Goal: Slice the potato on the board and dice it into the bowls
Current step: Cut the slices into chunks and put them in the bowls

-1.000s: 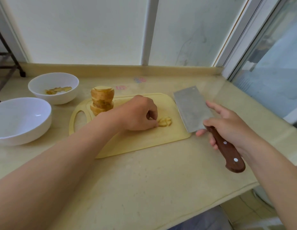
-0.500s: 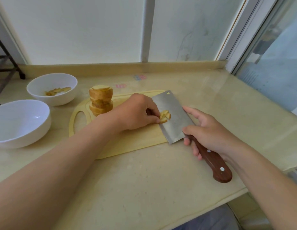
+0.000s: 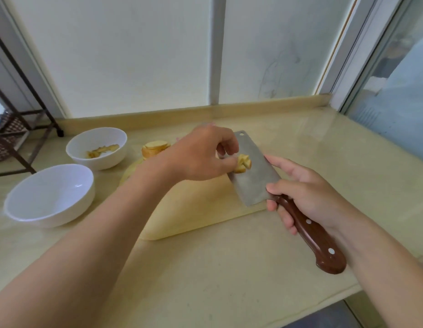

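Some diced potato [image 3: 243, 163] on cleaver [image 3: 253, 178], left grip [image 3: 201, 155] pinching it, right grip [image 3: 307, 197] clasping handle [image 3: 311, 236]

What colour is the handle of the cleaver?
The cleaver handle is dark reddish brown with small silver rivets, best seen in the head view.

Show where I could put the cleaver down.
Bare: the beige stone counter right of the pale yellow cutting board, and the front strip before it. Crowded: the left, with an empty white round bowl and a white bowl of potato bits, and the board's far end, with stacked potato slices.
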`<state>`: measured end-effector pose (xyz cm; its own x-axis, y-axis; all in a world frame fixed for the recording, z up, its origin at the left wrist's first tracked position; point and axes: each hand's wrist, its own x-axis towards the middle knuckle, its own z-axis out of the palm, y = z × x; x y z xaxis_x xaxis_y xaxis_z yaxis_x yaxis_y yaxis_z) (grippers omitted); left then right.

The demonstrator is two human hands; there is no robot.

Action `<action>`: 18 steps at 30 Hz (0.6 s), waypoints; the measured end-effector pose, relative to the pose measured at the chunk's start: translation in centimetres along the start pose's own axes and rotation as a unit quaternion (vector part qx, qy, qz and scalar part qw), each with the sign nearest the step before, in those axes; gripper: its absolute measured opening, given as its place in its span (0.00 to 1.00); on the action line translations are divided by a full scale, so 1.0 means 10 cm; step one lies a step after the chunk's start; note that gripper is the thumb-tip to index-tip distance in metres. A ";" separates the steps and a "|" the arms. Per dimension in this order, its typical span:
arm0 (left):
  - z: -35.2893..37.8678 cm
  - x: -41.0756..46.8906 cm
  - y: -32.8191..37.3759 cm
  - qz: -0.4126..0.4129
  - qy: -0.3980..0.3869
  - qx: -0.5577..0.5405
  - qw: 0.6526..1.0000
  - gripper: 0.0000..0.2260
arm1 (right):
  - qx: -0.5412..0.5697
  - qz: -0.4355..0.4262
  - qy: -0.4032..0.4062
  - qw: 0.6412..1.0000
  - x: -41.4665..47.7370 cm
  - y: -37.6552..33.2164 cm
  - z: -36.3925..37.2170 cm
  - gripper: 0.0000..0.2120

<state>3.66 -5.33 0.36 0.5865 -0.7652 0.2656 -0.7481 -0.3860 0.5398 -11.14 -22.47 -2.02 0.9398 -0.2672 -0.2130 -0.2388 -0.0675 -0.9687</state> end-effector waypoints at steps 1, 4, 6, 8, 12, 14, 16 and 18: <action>-0.10 -0.01 0.04 -0.002 0.015 0.013 1.000 0.10 | 0.002 -0.009 -0.010 1.000 0.00 -0.06 0.04 0.30; -0.41 -0.02 0.15 0.014 0.065 0.061 0.996 0.20 | 0.008 -0.047 -0.040 0.998 -0.01 -0.37 0.19 0.26; -0.63 -0.05 0.16 -0.005 0.077 0.138 0.987 0.32 | 0.011 -0.070 -0.067 0.995 0.05 -0.59 0.36 0.24; -0.80 -0.07 0.13 -0.067 0.067 0.203 0.975 0.39 | 0.016 -0.089 -0.085 0.992 0.12 -0.76 0.54 0.23; -1.13 -0.33 -0.20 -0.206 0.057 0.252 0.944 0.39 | -0.001 -0.086 -0.139 0.987 0.30 -0.99 1.09 0.29; -1.26 -0.47 -0.40 -0.255 0.070 0.250 0.932 0.42 | 0.003 -0.071 -0.176 0.982 0.35 -1.08 1.35 0.25; -1.34 -0.57 -0.58 -0.287 0.085 0.226 0.927 0.46 | 0.006 -0.059 -0.200 0.978 0.39 -1.13 1.55 0.18; -1.38 -0.64 -0.75 -0.307 0.098 0.193 0.927 0.47 | -0.002 -0.053 -0.208 0.977 0.42 -1.15 1.68 0.17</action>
<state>9.81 9.56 5.62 0.9553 -0.2461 0.1637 -0.2875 -0.9024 0.3209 -0.35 -6.65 6.13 0.9772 0.1553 -0.1449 -0.1342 -0.0775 -0.9879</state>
